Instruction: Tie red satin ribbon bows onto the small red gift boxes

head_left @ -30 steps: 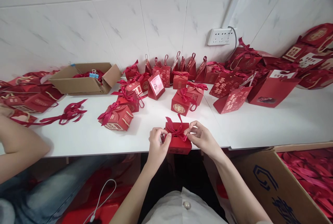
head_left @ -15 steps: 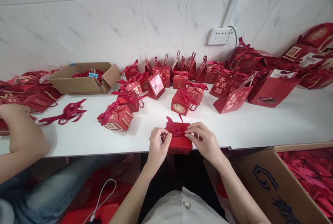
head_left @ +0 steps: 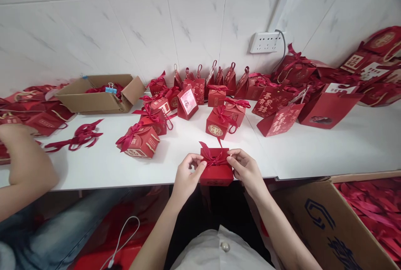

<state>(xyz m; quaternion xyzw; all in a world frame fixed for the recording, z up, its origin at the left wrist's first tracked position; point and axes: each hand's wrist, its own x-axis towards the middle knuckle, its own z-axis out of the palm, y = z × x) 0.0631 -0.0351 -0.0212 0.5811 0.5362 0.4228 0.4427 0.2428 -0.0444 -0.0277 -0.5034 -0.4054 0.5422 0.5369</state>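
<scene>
One red box (head_left: 216,174), set at the front edge of the worktop (head_left: 313,153), topped with a ribbon bow (head_left: 214,160), pinched at either side by the left hand (head_left: 187,174) and right hand (head_left: 247,170).

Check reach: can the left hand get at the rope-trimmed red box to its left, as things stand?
Probably yes, but not without letting go: the left hand looks to be pinching the bow. Only white tabletop shows between it and the rope-trimmed box.

A white table (head_left: 338,149) lines the tiled wall (head_left: 194,15) (grey-veined).
</scene>
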